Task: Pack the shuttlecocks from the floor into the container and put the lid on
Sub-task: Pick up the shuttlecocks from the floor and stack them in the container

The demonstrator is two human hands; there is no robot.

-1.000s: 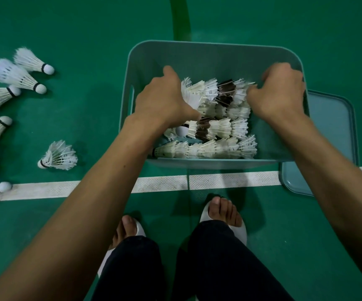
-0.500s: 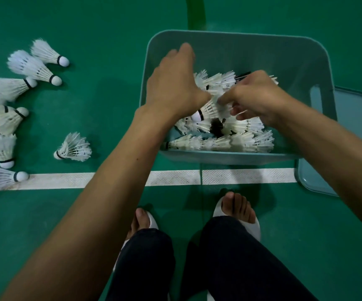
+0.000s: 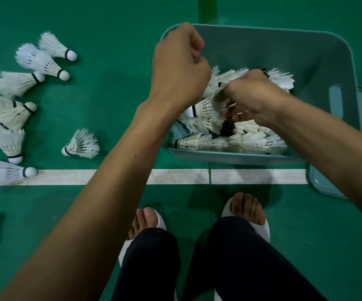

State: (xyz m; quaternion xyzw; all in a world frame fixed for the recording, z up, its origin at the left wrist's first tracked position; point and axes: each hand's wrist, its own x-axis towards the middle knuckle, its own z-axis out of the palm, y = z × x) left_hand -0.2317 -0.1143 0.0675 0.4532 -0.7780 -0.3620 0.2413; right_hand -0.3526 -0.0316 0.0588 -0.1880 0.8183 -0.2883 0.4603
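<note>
Over the teal container (image 3: 284,51), right grip (image 3: 254,96) pinches a white feathered shuttlecock (image 3: 201,109); left grip (image 3: 178,66) clenched, empty.

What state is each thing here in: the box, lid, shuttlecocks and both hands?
Container: open, lid off, partly filled.
Lid: flat on the floor beside the container.
Packed shuttlecocks: lying on their sides in the container.
Loose shuttlecocks: lying on the floor, not packed.
Right hand: in the container, gripping a single shuttlecock by its feathers.
Left hand: over the container's edge, fingers curled; grip hidden.
</note>
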